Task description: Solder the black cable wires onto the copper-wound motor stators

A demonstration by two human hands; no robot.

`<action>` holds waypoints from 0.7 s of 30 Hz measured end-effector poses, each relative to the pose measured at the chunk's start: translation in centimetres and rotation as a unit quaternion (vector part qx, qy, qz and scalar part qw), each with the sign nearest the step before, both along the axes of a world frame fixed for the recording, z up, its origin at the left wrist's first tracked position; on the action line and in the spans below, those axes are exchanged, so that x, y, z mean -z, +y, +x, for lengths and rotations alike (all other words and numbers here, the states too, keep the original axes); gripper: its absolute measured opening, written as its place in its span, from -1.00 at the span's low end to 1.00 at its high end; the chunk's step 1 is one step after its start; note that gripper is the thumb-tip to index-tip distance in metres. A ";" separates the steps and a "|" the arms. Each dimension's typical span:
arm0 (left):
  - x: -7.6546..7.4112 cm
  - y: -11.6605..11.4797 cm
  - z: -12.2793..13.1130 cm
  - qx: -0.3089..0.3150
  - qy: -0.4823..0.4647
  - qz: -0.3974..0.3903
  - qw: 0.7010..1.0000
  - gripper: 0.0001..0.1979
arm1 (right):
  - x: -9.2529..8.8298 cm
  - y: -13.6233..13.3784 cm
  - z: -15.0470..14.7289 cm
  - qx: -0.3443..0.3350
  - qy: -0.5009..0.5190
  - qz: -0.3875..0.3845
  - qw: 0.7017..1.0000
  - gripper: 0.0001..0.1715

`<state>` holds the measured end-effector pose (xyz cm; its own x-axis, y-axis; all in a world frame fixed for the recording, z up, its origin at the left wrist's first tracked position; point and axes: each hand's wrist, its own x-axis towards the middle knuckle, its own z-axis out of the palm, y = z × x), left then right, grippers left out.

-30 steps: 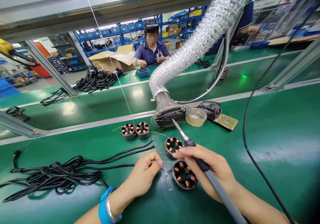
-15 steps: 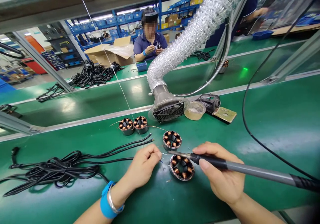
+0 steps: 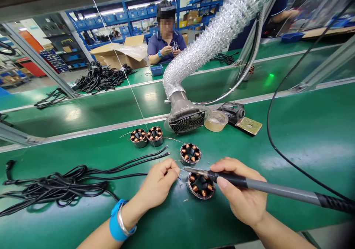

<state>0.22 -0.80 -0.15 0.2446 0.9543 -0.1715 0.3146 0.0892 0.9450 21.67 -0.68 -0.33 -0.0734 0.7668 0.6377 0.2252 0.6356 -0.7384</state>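
My right hand (image 3: pixel 245 193) is wrapped round the grip of a soldering iron (image 3: pixel 274 189). Its metal tip points left, just above the rim of the nearest copper-wound stator (image 3: pixel 201 186), close to my left fingertips. My left hand (image 3: pixel 161 184) is closed in a pinch. A black cable (image 3: pixel 133 175) runs into it from the left, and thin wire ends, one blue, stick out past the fingers. A thin pale strand (image 3: pixel 137 103) hangs from above and reaches down behind this hand. Right behind the nearest stator stands another stator (image 3: pixel 190 154), with a fine copper wire trailing left.
Two more stators (image 3: pixel 146 137) stand at the back. Coiled black cables (image 3: pixel 63 186) lie left. A fume extractor nozzle (image 3: pixel 187 119) on a silver hose, a tape roll (image 3: pixel 215 121) and an iron stand (image 3: pixel 235 114) line the back edge. A co-worker (image 3: pixel 166 41) sits opposite.
The iron and my right hand have shifted slightly left, bringing the tip nearer my left fingertips. My left hand keeps its pinch. The camera view has moved a little.
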 end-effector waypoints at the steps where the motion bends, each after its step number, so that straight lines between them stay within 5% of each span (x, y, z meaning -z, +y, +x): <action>1: -0.1 0.0 0.0 0.001 0.001 0.000 1.000 -0.73 | 0.0 0.0 -0.1 -0.005 -0.002 -0.001 1.000 -0.91; 12: 0.0 -0.1 0.0 0.008 0.004 0.001 1.000 -0.73 | -1.7 -0.9 -1.1 -0.026 -0.051 0.093 0.994 -0.79; 21: 0.0 0.0 0.0 0.015 0.003 -0.003 1.000 -0.73 | -1.2 -1.2 -1.1 -0.062 -0.029 0.134 0.989 -0.65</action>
<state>0.18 -0.84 -0.15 0.2717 0.9458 -0.1782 0.3232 0.0848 0.9425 20.55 -1.84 0.87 -0.1991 0.5541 0.8083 0.1709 0.8318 -0.5282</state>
